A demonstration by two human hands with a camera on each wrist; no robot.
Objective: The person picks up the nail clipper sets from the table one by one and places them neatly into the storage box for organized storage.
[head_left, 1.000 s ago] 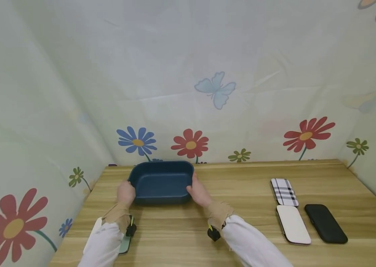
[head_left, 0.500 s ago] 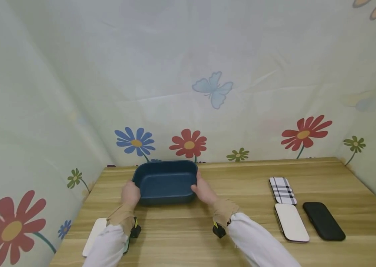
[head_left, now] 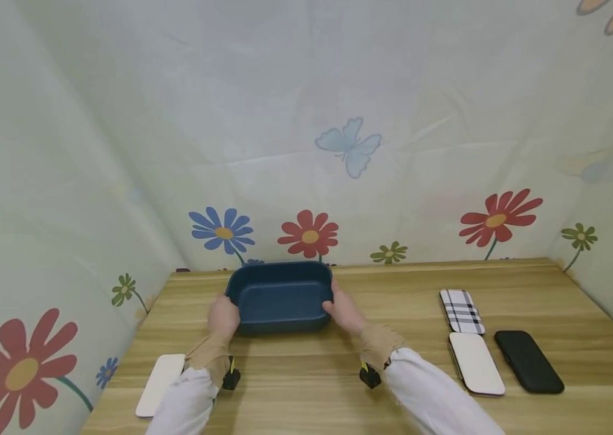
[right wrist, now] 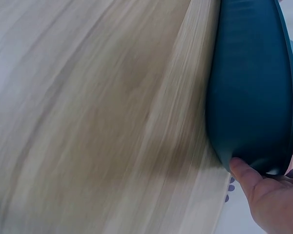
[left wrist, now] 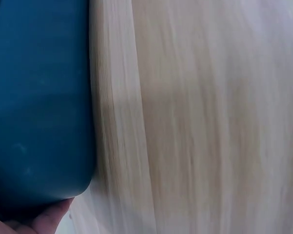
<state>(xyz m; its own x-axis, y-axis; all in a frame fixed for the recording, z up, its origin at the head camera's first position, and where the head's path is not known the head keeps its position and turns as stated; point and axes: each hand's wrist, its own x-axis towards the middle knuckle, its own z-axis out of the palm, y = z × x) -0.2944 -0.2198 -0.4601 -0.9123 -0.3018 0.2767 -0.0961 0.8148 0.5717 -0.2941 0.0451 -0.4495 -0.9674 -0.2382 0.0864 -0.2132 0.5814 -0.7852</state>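
A dark blue rectangular tray with rounded corners and raised walls stands near the table's back edge. My left hand grips its left end, and my right hand holds the right end with the thumb at the near corner. Nothing lies inside the tray in the head view. In the left wrist view, fingertips press at the lower edge of the tray's wall. The right wrist view has a fingertip against the lower corner of the tray's outside.
On the wooden table, a white flat case lies partly under the left sleeve. At right lie a plaid case, another white case and a black case. A flowered cloth hangs behind the table.
Both hands have moved the tray steadily to the right along the table's back. The white case at left shows more now, while the green one beside it is hidden by the sleeve.
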